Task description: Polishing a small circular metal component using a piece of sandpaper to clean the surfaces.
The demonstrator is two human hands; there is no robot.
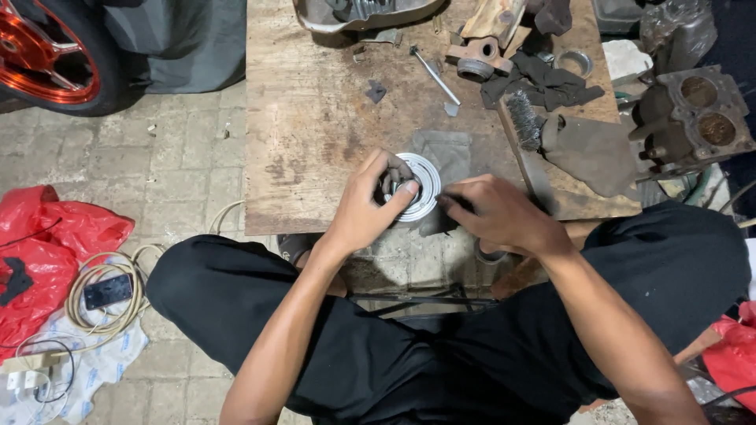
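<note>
I am watching the left hand (366,206) pinching a dark scrap inside the round silver metal part (417,187), which is sitting at the near edge of the wooden worktop (315,118). The right hand (500,214) is closing on a dark cloth (445,214) just beside it. Risk: the part is lying close to the edge and could slide off under rubbing pressure. Farther off, a wire brush (524,118), a bolt (435,75) and rags are lying about; paved floor, red wheel (39,47) beyond.

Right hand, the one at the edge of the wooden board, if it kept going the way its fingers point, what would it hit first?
The right hand points leftward, so it would likely first meet the round silver metal part that the left hand is gripping; depth is hard to judge.
</note>
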